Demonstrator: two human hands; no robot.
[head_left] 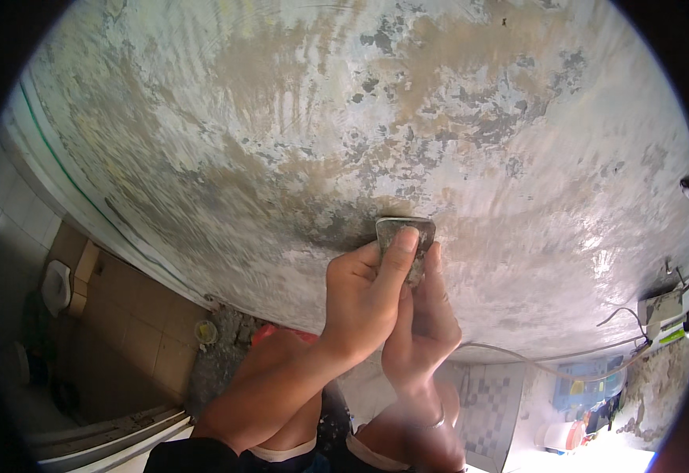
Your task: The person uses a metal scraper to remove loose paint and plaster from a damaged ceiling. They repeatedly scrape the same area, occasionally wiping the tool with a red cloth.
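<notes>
A small flat grey rectangular scraper (388,230), smudged with plaster, lies against a mottled white, grey and tan plastered wall (471,110). My left hand (360,299) grips it, thumb pressed on its face and the other fingers curled at its left side. My right hand (419,331) holds the scraper's right side from below, with an upright finger along its edge; part of that hand is hidden behind my left hand.
Below are my bare legs. At lower left is a tiled floor (132,331) with a white fixture (57,284) and small container (205,331). A green cable (92,197) runs along the left edge. Hoses (541,359), a wall box (660,307) and a bucket (561,436) are at right.
</notes>
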